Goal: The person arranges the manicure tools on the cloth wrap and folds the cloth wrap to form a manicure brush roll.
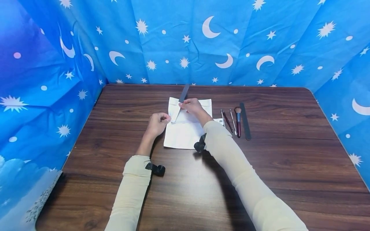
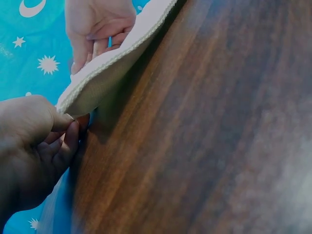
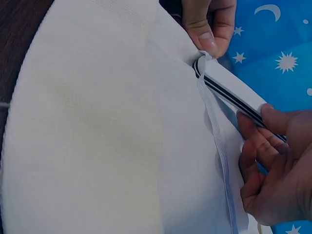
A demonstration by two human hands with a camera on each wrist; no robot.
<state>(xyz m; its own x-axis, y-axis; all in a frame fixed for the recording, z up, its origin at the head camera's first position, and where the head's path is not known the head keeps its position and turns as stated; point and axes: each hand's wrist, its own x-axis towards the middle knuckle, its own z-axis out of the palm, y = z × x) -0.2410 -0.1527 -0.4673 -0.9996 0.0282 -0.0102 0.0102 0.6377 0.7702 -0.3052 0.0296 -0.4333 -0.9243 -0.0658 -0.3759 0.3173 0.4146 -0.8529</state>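
Note:
A white fabric brush case (image 1: 180,137) lies unfolded on the table. At its left edge my left hand (image 1: 157,124) pinches the cloth between thumb and fingers, close to the end of an elastic-edged band (image 3: 219,141). My right hand (image 1: 193,106) holds a long nail file (image 1: 184,93) slantwise over the upper half. Seen from the right wrist, the file has a white face and black-and-white striped side, and its rounded end meets the opening at the elastic edge. How deep that end sits cannot be told. The left wrist view shows the case's edge lifted off the table.
Right of the case lie a makeup brush (image 1: 238,118), a dark file (image 1: 245,122), a slim metal tool (image 1: 233,122) and a dark slender tool (image 1: 227,121). A snap flap (image 1: 220,121) sticks out there. A blue star-and-moon curtain (image 1: 185,41) hangs behind the wooden table (image 1: 289,154).

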